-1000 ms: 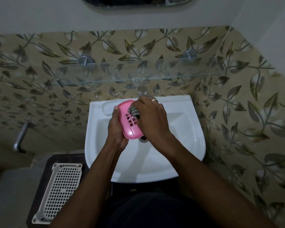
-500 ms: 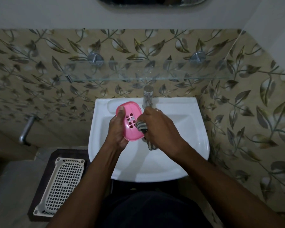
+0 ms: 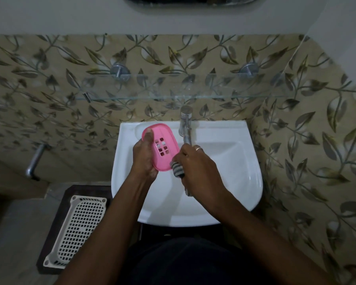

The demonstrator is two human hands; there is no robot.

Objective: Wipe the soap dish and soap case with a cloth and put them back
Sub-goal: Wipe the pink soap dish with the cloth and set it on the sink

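Observation:
A pink soap dish with several drain holes is held over the white sink. My left hand grips it from the left, thumb on its upper face. My right hand is closed on a grey striped cloth, which touches the dish's lower right edge. A strip of the cloth hangs below my right palm. No soap case is in view.
A chrome tap stands at the sink's back, just right of the dish. A glass shelf runs along the tiled wall above. A white perforated basket sits on a dark stand at the lower left. A metal pipe sticks out on the left.
My right hand has slid the cloth from the dish's upper face down to its lower right edge, uncovering the drain holes. The left hand keeps its grip.

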